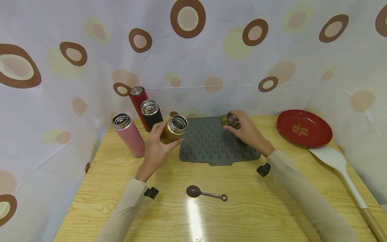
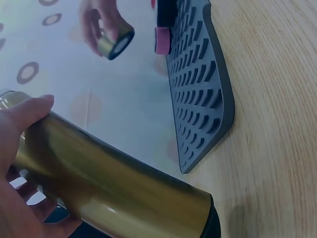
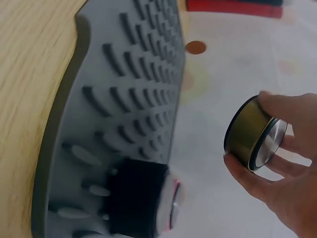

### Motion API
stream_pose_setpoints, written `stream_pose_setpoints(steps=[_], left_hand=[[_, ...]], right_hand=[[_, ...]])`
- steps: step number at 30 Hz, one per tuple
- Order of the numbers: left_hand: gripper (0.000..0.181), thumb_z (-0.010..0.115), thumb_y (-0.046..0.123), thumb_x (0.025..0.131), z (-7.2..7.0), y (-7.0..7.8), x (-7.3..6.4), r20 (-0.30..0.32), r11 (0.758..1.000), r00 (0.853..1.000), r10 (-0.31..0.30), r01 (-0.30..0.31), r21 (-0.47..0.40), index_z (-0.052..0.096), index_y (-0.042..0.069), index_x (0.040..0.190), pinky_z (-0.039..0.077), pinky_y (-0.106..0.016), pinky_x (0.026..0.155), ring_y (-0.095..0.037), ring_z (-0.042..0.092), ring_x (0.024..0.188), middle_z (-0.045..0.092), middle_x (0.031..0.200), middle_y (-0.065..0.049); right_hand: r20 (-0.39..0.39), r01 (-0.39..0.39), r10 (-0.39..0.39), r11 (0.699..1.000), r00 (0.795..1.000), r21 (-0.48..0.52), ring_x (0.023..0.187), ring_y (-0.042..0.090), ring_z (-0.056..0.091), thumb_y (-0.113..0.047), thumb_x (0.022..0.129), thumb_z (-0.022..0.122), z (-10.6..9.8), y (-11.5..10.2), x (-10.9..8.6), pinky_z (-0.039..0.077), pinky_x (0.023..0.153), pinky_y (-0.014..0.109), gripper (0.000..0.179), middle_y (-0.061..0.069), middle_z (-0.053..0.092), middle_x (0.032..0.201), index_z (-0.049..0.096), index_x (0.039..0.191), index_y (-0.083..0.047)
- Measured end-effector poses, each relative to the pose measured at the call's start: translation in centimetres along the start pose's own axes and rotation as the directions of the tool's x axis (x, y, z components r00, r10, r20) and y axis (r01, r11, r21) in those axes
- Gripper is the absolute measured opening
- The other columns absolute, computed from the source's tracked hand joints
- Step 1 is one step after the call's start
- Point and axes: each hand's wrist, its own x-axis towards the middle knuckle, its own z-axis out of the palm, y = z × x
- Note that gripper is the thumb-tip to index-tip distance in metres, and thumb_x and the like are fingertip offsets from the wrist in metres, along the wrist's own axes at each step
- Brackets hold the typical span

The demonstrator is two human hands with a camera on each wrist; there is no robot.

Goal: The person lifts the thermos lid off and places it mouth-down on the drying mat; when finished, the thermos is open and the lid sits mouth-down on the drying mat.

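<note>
With its fingers curled round it, my left hand (image 1: 155, 149) holds a gold thermos bottle (image 2: 114, 173) whose steel-rimmed mouth is uncovered. Its black base shows in the left wrist view. My right hand (image 1: 250, 134) pinches the matching gold lid (image 3: 247, 131) by its sides, in the air above the grey drying mat (image 1: 202, 144). On the mat stand a black lid (image 3: 136, 196) and a pink lid (image 2: 162, 40), mostly hidden from the head view by the right hand. Left of the gold bottle are an uncovered pink bottle (image 1: 131, 139) and an uncovered black bottle (image 1: 152, 117).
A red bottle (image 1: 138, 98) with its top on stands behind the black one. Nearer the front lies a brown spoon (image 1: 193, 191). At the right are a red plate (image 1: 318, 131) and a white-headed spatula (image 1: 332, 158) with a wooden handle. A patterned curtain (image 1: 199, 57) borders the table.
</note>
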Motion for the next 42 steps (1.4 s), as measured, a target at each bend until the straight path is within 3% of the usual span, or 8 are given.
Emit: stream_pose_setpoints(steps=[3,10,15,22,27,32,36,42], left_hand=[[0.075,0.094,0.02,0.079,0.0,-0.2,0.1,-0.006,0.999,1.0,-0.015,0.015,-0.033,0.06,0.012,0.146,0.05,-0.053,0.108,-0.03,0.058,0.128,0.058,0.137,-0.013],[0.079,0.092,0.021,0.082,0.0,-0.7,0.4,-0.027,0.996,0.999,-0.044,0.042,-0.075,0.055,0.011,0.15,0.051,-0.053,0.106,-0.029,0.058,0.126,0.058,0.137,-0.014],[0.08,0.091,0.022,0.083,0.1,-1.2,0.5,-0.072,0.994,0.995,-0.072,0.065,-0.09,0.053,0.009,0.151,0.053,-0.052,0.105,-0.031,0.064,0.126,0.064,0.139,-0.013],[0.078,0.087,0.026,0.087,0.2,-1.8,0.4,-0.11,0.984,0.981,-0.163,0.153,-0.09,0.048,0.004,0.151,0.053,-0.055,0.105,-0.037,0.065,0.126,0.065,0.139,-0.018],[0.08,0.086,0.029,0.089,-0.1,-1.6,0.8,-0.097,0.978,0.974,-0.206,0.205,-0.024,0.044,0.002,0.152,0.053,-0.057,0.104,-0.039,0.064,0.126,0.062,0.14,-0.021],[0.08,0.086,0.03,0.089,-0.4,-1.5,0.3,-0.112,0.977,0.972,-0.209,0.213,0.028,0.045,-0.001,0.15,0.051,-0.056,0.106,-0.039,0.059,0.127,0.057,0.138,-0.023],[0.079,0.087,0.029,0.088,-0.8,-2.2,-0.6,-0.17,0.976,0.964,-0.203,0.213,0.042,0.047,-0.004,0.147,0.053,-0.057,0.102,-0.039,0.059,0.123,0.057,0.134,-0.023],[0.078,0.088,0.029,0.087,-0.8,-2.5,-0.8,-0.188,0.977,0.963,-0.191,0.204,0.053,0.047,-0.004,0.145,0.053,-0.059,0.102,-0.04,0.059,0.122,0.057,0.133,-0.024]], right_hand=[[0.01,0.017,-0.017,0.999,1.0,-0.033,0.122,0.042,0.055,-0.013,0.096,0.078,0.5,0.9,0.8,0.056,0.08,0.051,0.062,0.028,0.047,0.148,0.051,0.149,0.004],[0.139,-0.019,0.029,0.997,0.99,-0.072,0.135,0.046,0.046,-0.01,0.097,0.075,1.7,2.4,3.0,0.046,0.106,0.061,0.065,0.029,0.042,0.149,0.046,0.153,0.003],[0.233,-0.002,0.033,0.991,0.972,-0.133,0.135,0.047,0.048,-0.006,0.097,0.074,2.6,3.3,4.1,0.047,0.106,0.06,0.066,0.032,0.042,0.15,0.044,0.153,0.007],[0.238,0.022,0.034,0.973,0.971,-0.229,0.131,0.046,0.054,-0.008,0.094,0.078,3.4,3.9,5.4,0.048,0.106,0.058,0.062,0.032,0.05,0.145,0.05,0.147,0.008],[0.281,0.009,0.073,0.961,0.957,-0.278,0.124,0.045,0.059,-0.011,0.093,0.08,3.9,4.0,6.5,0.05,0.104,0.056,0.058,0.031,0.057,0.139,0.056,0.141,0.011],[0.327,-0.03,0.114,0.968,0.938,-0.251,0.123,0.044,0.062,-0.009,0.087,0.085,4.1,4.1,7.9,0.049,0.106,0.055,0.058,0.029,0.064,0.134,0.061,0.136,0.011],[0.323,-0.023,0.101,0.971,0.941,-0.236,0.123,0.043,0.062,-0.01,0.087,0.086,4.5,4.2,7.9,0.05,0.105,0.056,0.058,0.028,0.066,0.133,0.063,0.136,0.009],[0.319,-0.022,0.109,0.964,0.941,-0.265,0.127,0.042,0.061,-0.014,0.089,0.085,4.9,4.5,7.5,0.049,0.107,0.055,0.058,0.026,0.065,0.136,0.062,0.138,0.007]])
